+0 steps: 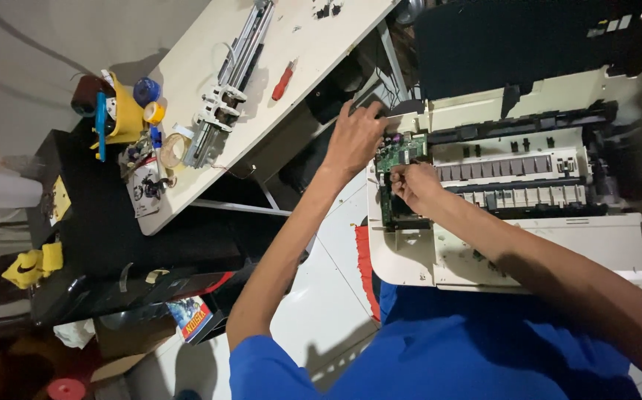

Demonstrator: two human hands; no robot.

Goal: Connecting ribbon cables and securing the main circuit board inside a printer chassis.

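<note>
I look down from head height at an opened printer point(528, 244), cream and black, with its covers off, resting near my lap on the right side of the scene. A small green circuit board point(399, 152) sits at the printer's left end, standing roughly upright, its long side running from near to far.

My left hand point(354, 137) reaches in from the lower left and rests over the far left corner of the printer, just beside the board's far edge; its fingers are curled over the casing, and I cannot tell whether they grip anything. My right hand point(413, 185) comes in from the lower right and lies against the board's near right side, fingertips pinched together at the board as if on a small part or connector, though what they hold is too small to make out.

So the board lies between my two hands, with the right hand the nearer and in contact.

Farther left stands a pale bench point(188, 89) carrying a long metal printer rail point(232, 74), a red screwdriver point(283, 80) and rolls of tape point(151, 104).
</note>
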